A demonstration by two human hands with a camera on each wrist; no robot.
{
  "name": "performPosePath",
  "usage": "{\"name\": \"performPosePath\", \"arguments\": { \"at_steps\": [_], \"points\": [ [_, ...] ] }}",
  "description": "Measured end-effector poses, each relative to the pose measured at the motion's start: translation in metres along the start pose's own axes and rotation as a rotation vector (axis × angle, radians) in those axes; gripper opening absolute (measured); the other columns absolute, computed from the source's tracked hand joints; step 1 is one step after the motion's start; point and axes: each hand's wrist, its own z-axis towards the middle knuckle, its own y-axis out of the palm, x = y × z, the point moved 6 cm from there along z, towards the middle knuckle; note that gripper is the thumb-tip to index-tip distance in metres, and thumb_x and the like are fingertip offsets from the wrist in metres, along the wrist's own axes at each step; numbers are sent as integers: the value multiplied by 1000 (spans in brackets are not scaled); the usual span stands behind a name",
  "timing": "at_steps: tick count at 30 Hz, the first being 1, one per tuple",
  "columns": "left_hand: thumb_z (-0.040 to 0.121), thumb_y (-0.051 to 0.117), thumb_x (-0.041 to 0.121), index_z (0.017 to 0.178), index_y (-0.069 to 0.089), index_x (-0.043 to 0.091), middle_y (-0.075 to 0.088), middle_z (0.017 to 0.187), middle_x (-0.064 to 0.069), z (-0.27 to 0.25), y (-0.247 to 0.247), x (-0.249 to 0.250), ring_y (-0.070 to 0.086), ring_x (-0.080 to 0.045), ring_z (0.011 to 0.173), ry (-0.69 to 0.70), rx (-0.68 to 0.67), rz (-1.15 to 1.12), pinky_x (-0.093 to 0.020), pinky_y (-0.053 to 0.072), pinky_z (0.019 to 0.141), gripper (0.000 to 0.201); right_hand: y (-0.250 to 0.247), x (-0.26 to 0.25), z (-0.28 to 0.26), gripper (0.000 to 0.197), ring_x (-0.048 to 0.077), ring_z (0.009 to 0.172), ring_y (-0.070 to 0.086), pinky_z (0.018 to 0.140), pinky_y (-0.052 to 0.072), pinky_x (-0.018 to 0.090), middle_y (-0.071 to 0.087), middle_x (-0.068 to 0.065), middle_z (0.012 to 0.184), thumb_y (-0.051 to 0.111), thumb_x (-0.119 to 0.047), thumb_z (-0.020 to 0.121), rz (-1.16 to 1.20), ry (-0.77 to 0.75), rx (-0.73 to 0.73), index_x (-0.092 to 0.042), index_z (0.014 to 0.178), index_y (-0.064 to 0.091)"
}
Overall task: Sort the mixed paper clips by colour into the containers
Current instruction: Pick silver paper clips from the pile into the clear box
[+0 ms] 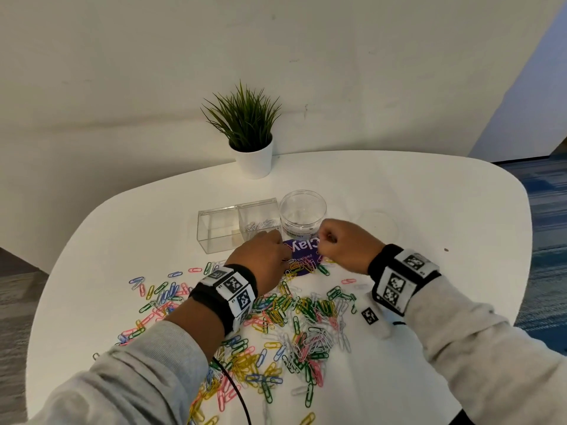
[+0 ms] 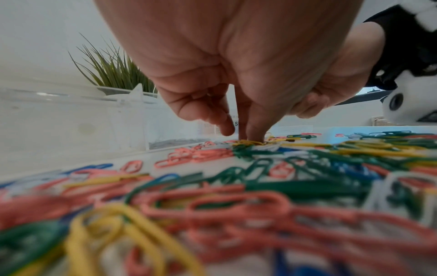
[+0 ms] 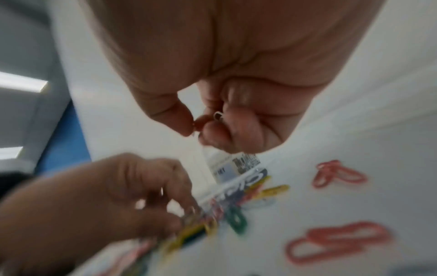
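A white rounded table (image 1: 429,191) stands against a pale wall, and most of its near half is strewn with mixed paper clips (image 1: 291,320): green, yellow, pink, blue and white, tangled together. At the far edge of that heap, a few yellow clips (image 2: 248,142) lie on a purple lid (image 1: 302,256), and the left hand (image 1: 260,256) has its fingertips (image 2: 254,134) pressed down on them, fingers curled as if pinching; whether any clip is actually held cannot be told. The right hand (image 1: 343,240) is raised beside the round clear jar (image 1: 302,210), its fingers bunched tight around a white clip (image 3: 218,114), with something reddish at the thumb tip.

Behind the lid sits a two-compartment clear box (image 1: 239,225): the right compartment holds pale clips, the left looks empty. A potted grass plant (image 1: 250,133) stands further back.

The sort seems barely begun. The step in hand looks like carrying the white clip to its container; the next move calls for releasing it over the right compartment without dropping the other colour in.
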Motion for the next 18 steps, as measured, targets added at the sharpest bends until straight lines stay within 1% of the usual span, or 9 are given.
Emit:
{"name": "performPosePath", "arguments": {
  "at_steps": [1, 3, 5, 6, 8, 10, 12, 15, 18],
  "points": [
    [99, 52, 33, 111, 68, 24, 52, 108, 1, -1, 0, 1, 48, -21, 106, 5, 6, -1, -36, 47, 86, 23, -7, 3, 0, 9, 9, 56, 54, 54, 44, 24, 61, 1, 71, 55, -12, 89, 130, 30, 45, -15, 82, 50],
    [98, 51, 31, 105, 68, 23, 52, 106, 2, -2, 0, 1, 48, -20, 104, 4, 9, 0, -36, 47, 84, 19, -14, 9, -1, 12, 17, 57, 61, 52, 47, 29, 67, 9, 71, 52, -1, 87, 413, 107, 103, -12, 85, 50],
    [99, 50, 30, 102, 66, 22, 53, 104, 2, -2, -1, -1, 48, -20, 104, -3, 16, -4, -36, 47, 84, 18, -13, 14, 1, 15, 22, 58, 57, 51, 45, 30, 63, 13, 72, 48, 4, 85, 563, 188, 107, -10, 88, 52],
    [99, 50, 30, 103, 65, 21, 54, 104, 2, -3, -2, -1, 48, -20, 103, -10, 22, -12, -35, 47, 84, 18, -11, 14, 2, 15, 21, 58, 53, 52, 42, 29, 60, 12, 72, 47, 3, 85, 536, 211, 88, -10, 89, 54],
    [100, 48, 29, 104, 63, 20, 57, 103, 2, -4, -6, -2, 50, -19, 101, -17, 48, -26, -32, 45, 82, 19, -7, 9, 4, 10, 16, 62, 48, 56, 37, 26, 56, 1, 74, 50, -6, 90, 263, 181, 13, -11, 93, 59],
    [100, 46, 26, 104, 63, 20, 60, 100, 1, -6, -11, -3, 52, -19, 96, -22, 75, -34, -32, 44, 78, 18, 1, 1, 6, 10, 13, 75, 51, 60, 36, 22, 56, -9, 83, 59, -18, 91, -79, 94, -79, -14, 100, 62],
    [100, 45, 25, 103, 63, 19, 62, 95, 0, -7, -13, -3, 54, -20, 89, -28, 88, -30, -32, 45, 74, 19, 13, 0, 8, 22, 14, 91, 54, 70, 39, 23, 58, -9, 100, 67, -26, 88, -289, 57, -158, -20, 109, 63],
    [99, 46, 27, 101, 63, 20, 63, 91, 1, -11, -16, -4, 55, -20, 85, -32, 103, -50, -31, 45, 71, 18, 19, 2, 8, 32, 16, 100, 56, 77, 42, 23, 60, -2, 116, 70, -28, 85, -317, 69, -187, -22, 115, 62],
    [98, 51, 29, 97, 63, 23, 63, 88, 6, -14, -27, -12, 55, -15, 82, -69, 173, -164, -29, 45, 71, 14, 21, 2, 8, 22, 15, 97, 57, 73, 44, 23, 59, -7, 109, 68, -22, 84, -299, 72, -198, -24, 106, 63]
  ]
}}
